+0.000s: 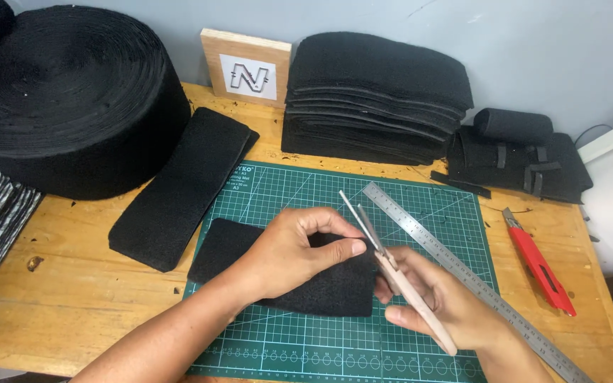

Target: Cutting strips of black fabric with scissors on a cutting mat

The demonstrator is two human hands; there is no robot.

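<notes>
On the green mat [420, 213] near the table's middle lay a black felt piece [321, 287]. The left hand [294, 252] pinched its right edge between thumb and fingers. The right hand [434, 294], fingers closed, gripped scissors [391, 262] with blades apart. A ruler [462, 273] lay just right, a red knife [539, 262] farther right.

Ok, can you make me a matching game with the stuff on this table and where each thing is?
Things:
1. scissors
2. red utility knife
3. metal ruler
4. big black roll

Places:
A. far left corner of the table
B. on the bare wood right of the green cutting mat
C. in the right hand
D. lying slantwise along the mat's right side

Pairs: 1-C, 2-B, 3-D, 4-A
</notes>
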